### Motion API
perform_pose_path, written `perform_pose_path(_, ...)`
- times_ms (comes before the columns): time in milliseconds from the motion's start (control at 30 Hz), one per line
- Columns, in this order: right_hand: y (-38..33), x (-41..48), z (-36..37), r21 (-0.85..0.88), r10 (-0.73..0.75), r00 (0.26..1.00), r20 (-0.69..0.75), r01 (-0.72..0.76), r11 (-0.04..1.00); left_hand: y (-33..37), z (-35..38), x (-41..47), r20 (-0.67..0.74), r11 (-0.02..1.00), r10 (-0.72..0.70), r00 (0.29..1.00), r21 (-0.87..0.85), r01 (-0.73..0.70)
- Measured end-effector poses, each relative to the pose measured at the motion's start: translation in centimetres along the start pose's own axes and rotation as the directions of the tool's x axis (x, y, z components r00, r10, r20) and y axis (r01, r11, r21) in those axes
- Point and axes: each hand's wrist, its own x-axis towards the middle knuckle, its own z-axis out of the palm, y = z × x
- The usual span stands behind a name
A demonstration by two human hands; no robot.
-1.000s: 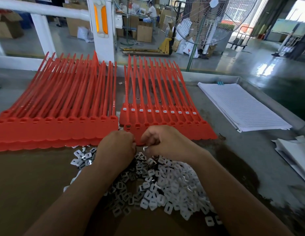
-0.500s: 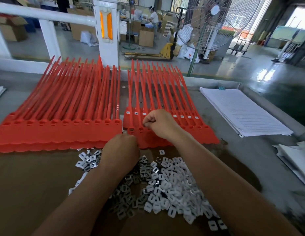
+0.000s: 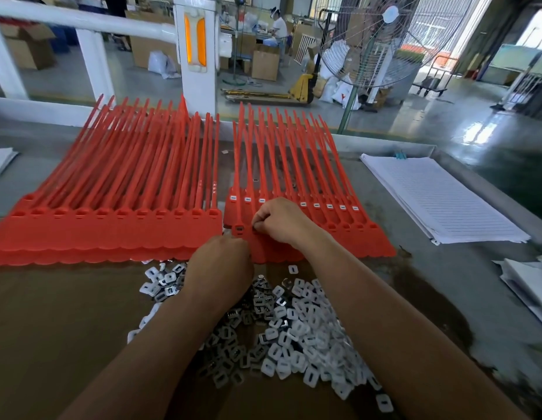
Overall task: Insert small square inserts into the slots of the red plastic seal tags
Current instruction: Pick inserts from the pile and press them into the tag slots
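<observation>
1. The right hand (image 3: 281, 221) has its fingers (image 3: 261, 220) curled, with thumb and forefinger tips pinched together and pressed on the head of one tag in the right-hand batch of red seal tags (image 3: 348, 234). Whether an insert sits between those tips is too small to tell.
2. Just to the left of those fingertips, a tag head (image 3: 239, 229) shows a slot with a pale insert seated in it.
3. Beyond the right fingers, a far row of tag heads carries seated white inserts (image 3: 315, 204), running to both sides of the hand.
4. The left hand (image 3: 219, 268) lies nearer than the right fingers, its back turned up and its knuckles at the near edge of the same batch. Its fingers are folded under and hidden, so I cannot tell whether they grip anything.
5. A loose pile of small square inserts (image 3: 297, 331) lies on the counter (image 3: 57, 322) behind both sets of fingers, between and under the forearms.
6. A second batch of red seal tags (image 3: 112, 231) lies to the left of the left fingers, just beside the first batch.
7. A stack of lined paper (image 3: 439, 198) lies well to the right of the right fingers.
</observation>
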Motion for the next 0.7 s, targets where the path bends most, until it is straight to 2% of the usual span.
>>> perform_pose_path(267, -0.43, -0.26, -0.04, -0.038, -0.013, 1.000, 0.011, 0.013, 0.999, 0.07, -0.14, -0.02, -0.005, 1.000, -0.002, 1.000, -0.007, 0.002)
perform_pose_path(700, -0.20, 0.43, 0.10, 0.071, 0.065, 0.997, -0.032, -0.063, 0.995, 0.08, -0.31, 0.00, -0.011, 1.000, 0.013, 1.000, -0.026, -0.013)
